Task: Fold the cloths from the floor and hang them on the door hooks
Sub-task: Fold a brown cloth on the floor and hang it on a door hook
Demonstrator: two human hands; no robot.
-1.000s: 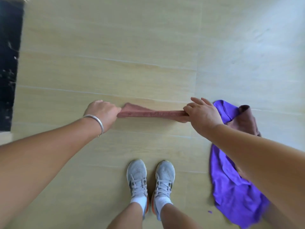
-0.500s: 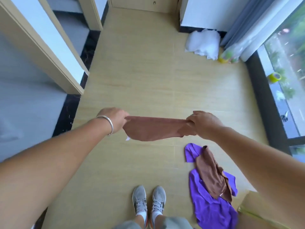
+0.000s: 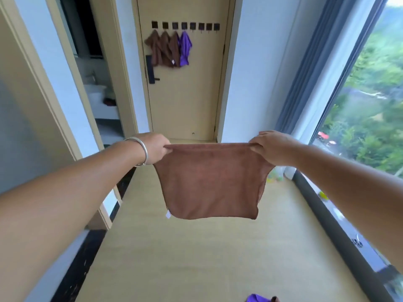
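A brown cloth (image 3: 210,182) hangs flat in the air in front of me, stretched by its top edge. My left hand (image 3: 156,148) pinches its top left corner and my right hand (image 3: 269,147) pinches its top right corner. Far ahead stands a beige door (image 3: 187,94) with a row of dark square hooks (image 3: 185,26) near its top. Three brown cloths (image 3: 162,50) and one purple cloth (image 3: 185,49) hang on the left hooks; the right hooks are bare. At the bottom edge a purple cloth (image 3: 256,298) lies on the floor with a bit of brown cloth beside it.
The corridor floor (image 3: 196,258) is pale wood. A large window (image 3: 370,105) with a grey curtain (image 3: 309,68) runs along the right, its dark sill holding small items. An open doorway (image 3: 96,83) into a bathroom is on the left, beside white walls.
I have risen from the floor and the view has tilted up to the door. The brown cloth was lifted off the floor and now hangs spread between both hands.
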